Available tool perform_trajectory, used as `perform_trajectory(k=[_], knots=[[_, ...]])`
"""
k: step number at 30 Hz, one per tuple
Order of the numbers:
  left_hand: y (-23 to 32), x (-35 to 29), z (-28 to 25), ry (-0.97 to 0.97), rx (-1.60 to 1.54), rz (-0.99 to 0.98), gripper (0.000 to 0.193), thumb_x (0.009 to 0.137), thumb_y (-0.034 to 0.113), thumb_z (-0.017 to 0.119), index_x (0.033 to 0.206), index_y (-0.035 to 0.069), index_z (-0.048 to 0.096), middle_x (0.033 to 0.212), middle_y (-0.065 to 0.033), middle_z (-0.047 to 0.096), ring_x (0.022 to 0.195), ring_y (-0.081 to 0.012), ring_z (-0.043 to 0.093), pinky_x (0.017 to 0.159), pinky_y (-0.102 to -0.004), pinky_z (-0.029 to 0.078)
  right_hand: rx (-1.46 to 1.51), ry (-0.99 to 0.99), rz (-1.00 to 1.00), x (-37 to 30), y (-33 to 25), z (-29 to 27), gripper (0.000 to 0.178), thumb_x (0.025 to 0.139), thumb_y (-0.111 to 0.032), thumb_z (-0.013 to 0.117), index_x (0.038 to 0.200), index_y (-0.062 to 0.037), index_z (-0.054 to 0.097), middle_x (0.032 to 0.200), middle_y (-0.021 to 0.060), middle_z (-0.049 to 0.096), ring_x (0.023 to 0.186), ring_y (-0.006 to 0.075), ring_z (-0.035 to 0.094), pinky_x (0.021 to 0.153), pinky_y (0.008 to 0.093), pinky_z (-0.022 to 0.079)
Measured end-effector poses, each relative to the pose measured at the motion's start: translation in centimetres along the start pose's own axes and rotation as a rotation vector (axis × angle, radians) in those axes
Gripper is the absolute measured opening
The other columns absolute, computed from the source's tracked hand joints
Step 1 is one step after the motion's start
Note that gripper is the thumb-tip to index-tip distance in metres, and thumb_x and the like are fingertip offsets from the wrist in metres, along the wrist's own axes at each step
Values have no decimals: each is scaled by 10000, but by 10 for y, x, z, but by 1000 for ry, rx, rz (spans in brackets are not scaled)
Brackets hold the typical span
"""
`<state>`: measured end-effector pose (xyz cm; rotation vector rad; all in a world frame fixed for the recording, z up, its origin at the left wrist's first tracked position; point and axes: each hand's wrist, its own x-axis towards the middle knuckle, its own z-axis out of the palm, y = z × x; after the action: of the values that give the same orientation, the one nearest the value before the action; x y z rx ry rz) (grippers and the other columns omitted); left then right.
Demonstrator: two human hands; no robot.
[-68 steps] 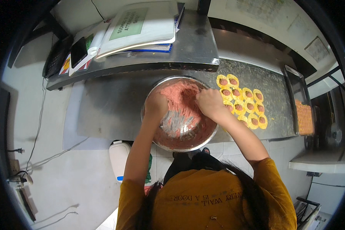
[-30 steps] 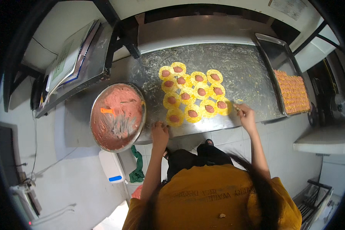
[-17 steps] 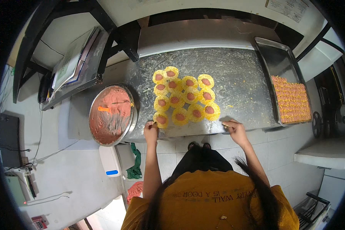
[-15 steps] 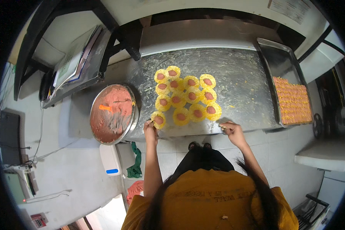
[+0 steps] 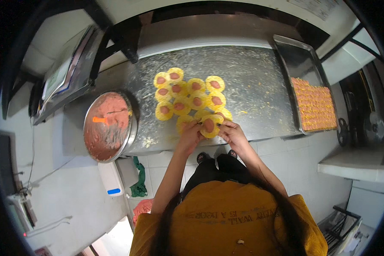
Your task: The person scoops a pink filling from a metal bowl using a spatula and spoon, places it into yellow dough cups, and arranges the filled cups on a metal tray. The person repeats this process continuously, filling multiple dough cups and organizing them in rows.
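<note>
My left hand (image 5: 190, 138) and my right hand (image 5: 234, 133) pinch opposite edges of a round yellow dumpling wrapper (image 5: 203, 130), lifted just above the counter's front edge. A lump of pink filling (image 5: 209, 125) sits in its middle, and the wrapper is still spread out. Several more yellow wrappers (image 5: 164, 111), each topped with pink filling, lie close together on the counter just beyond my hands. The nearest ones are partly hidden by the held wrapper and my fingers.
A steel bowl (image 5: 134, 128) of pink filling with an orange-handled tool (image 5: 100, 120) stands at the left. At the right, a metal tray (image 5: 281, 47) holds rows of finished dumplings (image 5: 313, 104) on the flour-dusted metal counter (image 5: 260, 81). A shelf (image 5: 81, 85) juts in at upper left.
The wrapper at the near left corner has been lifted off the counter and brought right by my left hand. My right hand has moved left and now grips its other edge. The view shifted slightly.
</note>
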<state>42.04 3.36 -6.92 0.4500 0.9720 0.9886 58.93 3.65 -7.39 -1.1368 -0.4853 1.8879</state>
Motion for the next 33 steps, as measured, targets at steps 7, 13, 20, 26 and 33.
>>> perform_trajectory(k=[7, 13, 20, 26, 33], knots=[[-100, 110, 60, -27, 882, 236, 261, 823, 137, 482, 1054, 35, 548, 901, -163, 607, 801, -241, 620, 675, -339, 487, -205, 248, -353, 0, -36, -122, 119, 756, 60, 561, 843, -21, 571, 714, 3, 580, 603, 57, 517, 552, 198, 430], [-119, 103, 146, 132, 1141, 466, 273, 774, 88, 503, 1025, 19, 586, 859, -215, 621, 795, -341, 618, 703, -398, 478, -691, 333, -510, 18, -41, -204, 199, 738, 39, 556, 935, 32, 583, 786, 57, 626, 689, 135, 583, 636, 253, 467], [-127, 82, 161, 170, 946, 292, 339, 741, -31, 529, 1078, -31, 561, 939, -140, 644, 853, -204, 622, 744, -305, 494, -621, 1, -491, 17, -59, -226, 357, 723, 112, 487, 1037, -21, 594, 1006, 101, 599, 897, 216, 597, 804, 280, 466], [-159, 87, 158, 261, 453, 294, 289, 766, -62, 576, 1049, -7, 590, 869, -87, 633, 777, -124, 606, 664, -248, 507, -586, -178, -481, 22, -74, -228, 298, 710, 127, 524, 966, 0, 610, 994, 75, 563, 894, 183, 589, 780, 246, 467], [-168, 93, 165, 301, 141, 364, 161, 805, -66, 539, 937, 14, 585, 825, -48, 616, 687, -99, 560, 589, -219, 448, -342, -291, -277, 18, -100, -219, 278, 740, 113, 529, 986, -5, 583, 1055, 41, 552, 962, 131, 542, 836, 245, 431]])
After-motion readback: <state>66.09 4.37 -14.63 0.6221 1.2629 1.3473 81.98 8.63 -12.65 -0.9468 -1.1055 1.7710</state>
